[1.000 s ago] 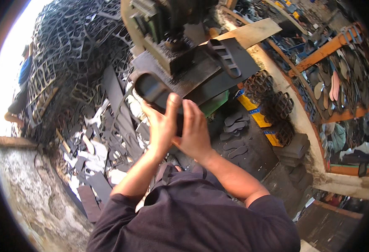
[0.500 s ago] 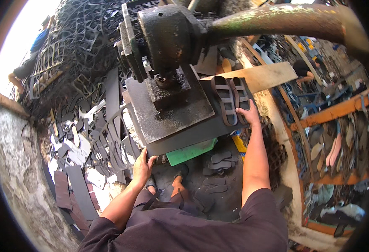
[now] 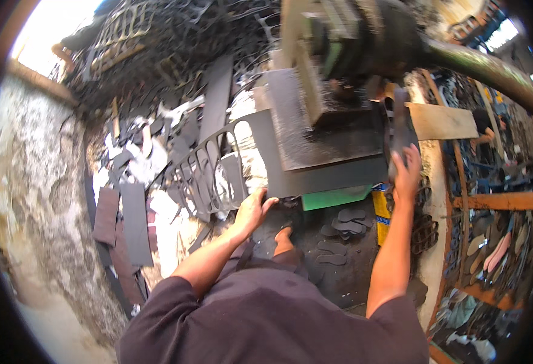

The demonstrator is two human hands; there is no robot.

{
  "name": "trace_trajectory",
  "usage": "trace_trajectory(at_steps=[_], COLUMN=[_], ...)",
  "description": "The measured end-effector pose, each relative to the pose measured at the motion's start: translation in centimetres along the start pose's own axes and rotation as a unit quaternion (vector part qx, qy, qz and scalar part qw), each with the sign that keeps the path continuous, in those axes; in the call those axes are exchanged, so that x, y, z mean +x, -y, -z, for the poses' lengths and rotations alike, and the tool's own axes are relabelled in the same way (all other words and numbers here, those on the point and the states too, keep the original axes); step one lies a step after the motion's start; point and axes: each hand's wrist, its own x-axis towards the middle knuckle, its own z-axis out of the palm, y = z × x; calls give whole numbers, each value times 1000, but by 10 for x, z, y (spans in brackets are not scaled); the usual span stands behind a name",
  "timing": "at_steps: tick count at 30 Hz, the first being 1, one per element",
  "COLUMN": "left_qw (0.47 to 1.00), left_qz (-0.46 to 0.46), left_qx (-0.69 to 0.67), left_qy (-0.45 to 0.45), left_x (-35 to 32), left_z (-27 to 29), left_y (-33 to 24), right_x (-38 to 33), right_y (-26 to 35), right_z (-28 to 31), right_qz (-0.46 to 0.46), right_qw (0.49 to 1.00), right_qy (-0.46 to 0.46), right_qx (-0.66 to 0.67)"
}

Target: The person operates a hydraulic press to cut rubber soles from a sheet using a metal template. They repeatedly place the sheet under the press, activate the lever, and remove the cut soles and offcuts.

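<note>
Aligning the sheet (image 3: 333, 175) under the press (image 3: 394, 42) seems underway, right hand (image 3: 407, 173) splayed, left hand (image 3: 251, 213) unclear in grip; pressing needs both away.

The right hand's grip (image 3: 407, 171) is blurry, and so is the dark thing (image 3: 398, 121) next to it, so its shape is hard to tell. The big press (image 3: 373, 42) is smeared too, and the top edge cuts it off. Its metal plate (image 3: 333, 148) hides much of the black sheet (image 3: 333, 176). That sheet covers part of something green (image 3: 336, 198). The shirt (image 3: 272, 321) runs off the bottom.
</note>
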Motion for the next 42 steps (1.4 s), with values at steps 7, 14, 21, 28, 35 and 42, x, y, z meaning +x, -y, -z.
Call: trace_trajectory(at_steps=[7, 14, 21, 28, 35, 42], left_qw=[920, 782, 786, 801, 805, 798], left_qz=[127, 160, 187, 97, 54, 35], left_qx=[-364, -601, -589, -586, -591, -601], left_qy=[-73, 46, -16, -66, -11, -20], left_x=[72, 99, 94, 78, 75, 71], left_z=[28, 36, 32, 35, 31, 21], left_y=[33, 49, 48, 36, 30, 23], right_x=[-209, -225, -230, -239, -246, -241], right_y=[169, 104, 91, 96, 55, 41], right_z=[-67, -222, -243, -203, -177, -163], right_qz=[-155, 142, 166, 73, 137, 137], right_qw=[953, 971, 956, 977, 948, 957], right_qy=[166, 113, 86, 138, 172, 168], right_qx=[199, -154, -225, -143, -230, -192])
